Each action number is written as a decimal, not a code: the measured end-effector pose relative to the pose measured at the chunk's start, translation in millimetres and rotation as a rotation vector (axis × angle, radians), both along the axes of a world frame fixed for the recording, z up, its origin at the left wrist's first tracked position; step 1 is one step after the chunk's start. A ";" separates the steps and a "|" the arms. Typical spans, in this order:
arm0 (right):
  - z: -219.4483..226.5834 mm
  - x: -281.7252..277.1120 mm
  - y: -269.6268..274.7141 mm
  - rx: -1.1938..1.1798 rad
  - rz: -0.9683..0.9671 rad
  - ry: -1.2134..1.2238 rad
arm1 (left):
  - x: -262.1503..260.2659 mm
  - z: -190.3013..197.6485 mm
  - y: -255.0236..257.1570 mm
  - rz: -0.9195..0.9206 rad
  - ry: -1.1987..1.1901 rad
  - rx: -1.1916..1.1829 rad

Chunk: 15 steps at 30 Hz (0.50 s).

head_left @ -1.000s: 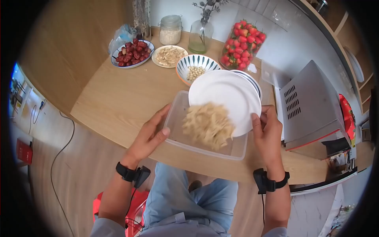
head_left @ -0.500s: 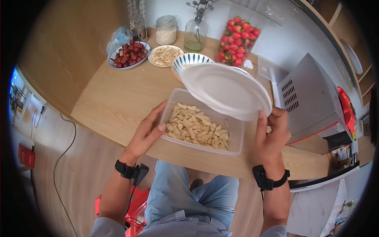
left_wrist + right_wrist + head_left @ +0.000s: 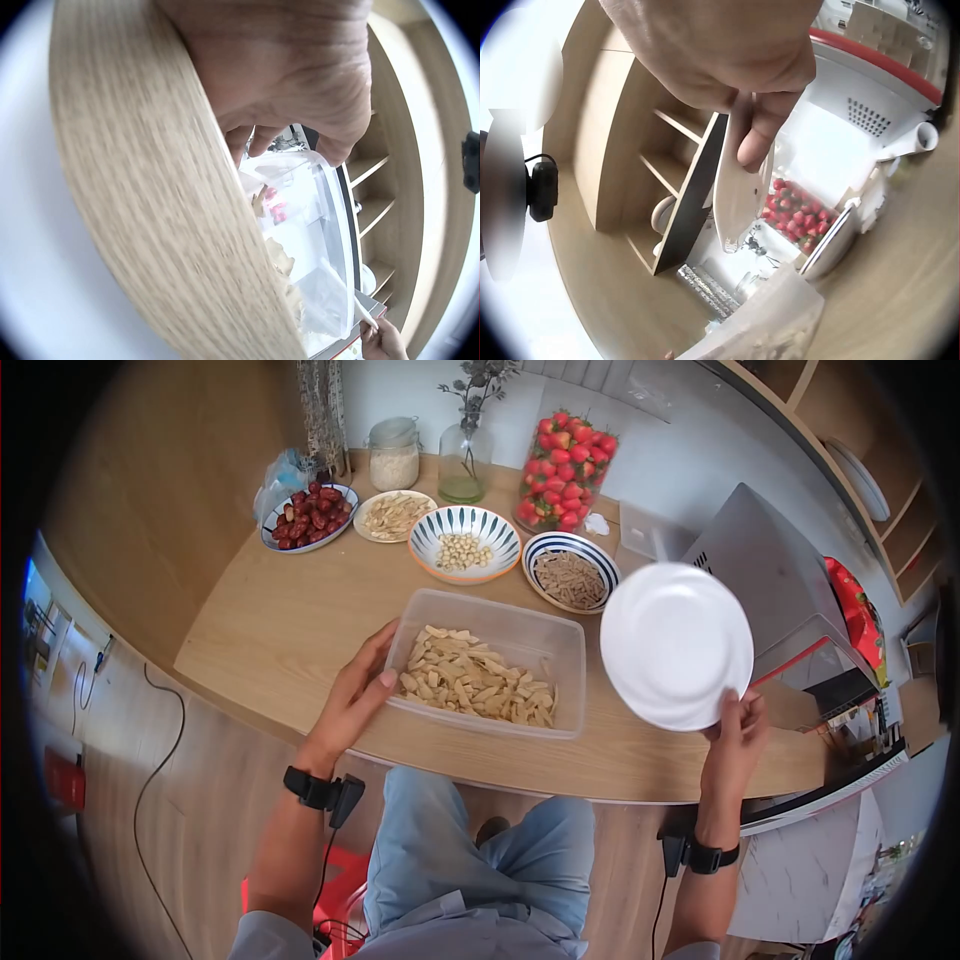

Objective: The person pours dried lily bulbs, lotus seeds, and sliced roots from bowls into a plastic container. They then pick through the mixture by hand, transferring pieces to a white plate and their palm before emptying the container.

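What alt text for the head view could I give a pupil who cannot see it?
A person's right hand holds a round white plate while the left hand touches a rectangular translucent plastic box of pale yellow slices at a light wooden table. Behind are an orange-edged white bowl, a blue-striped white bowl and red strawberries.

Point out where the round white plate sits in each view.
Head: the round white plate is right of centre, its face toward the camera.
Left wrist: lower right, seen nearly edge-on as a white strip.
Right wrist: around the centre, steeply foreshortened.
Shared landmark: the right hand, pinching the plate's rim in all three views.
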State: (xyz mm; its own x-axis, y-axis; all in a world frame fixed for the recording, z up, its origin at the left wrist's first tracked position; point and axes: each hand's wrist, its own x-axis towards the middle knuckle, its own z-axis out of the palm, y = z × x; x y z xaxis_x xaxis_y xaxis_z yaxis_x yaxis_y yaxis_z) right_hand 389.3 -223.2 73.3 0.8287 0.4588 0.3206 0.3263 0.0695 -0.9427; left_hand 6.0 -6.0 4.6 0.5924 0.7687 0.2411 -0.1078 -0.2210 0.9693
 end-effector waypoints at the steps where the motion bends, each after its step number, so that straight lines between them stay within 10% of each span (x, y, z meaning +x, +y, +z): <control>1: -13.4 10.4 -11.8 -0.030 0.015 0.018 | -0.2 0.1 0.1 0.001 0.003 0.001; 15: -72.4 10.9 -26.4 -0.186 0.145 0.356 | 2.8 -3.6 -0.2 0.025 0.002 0.041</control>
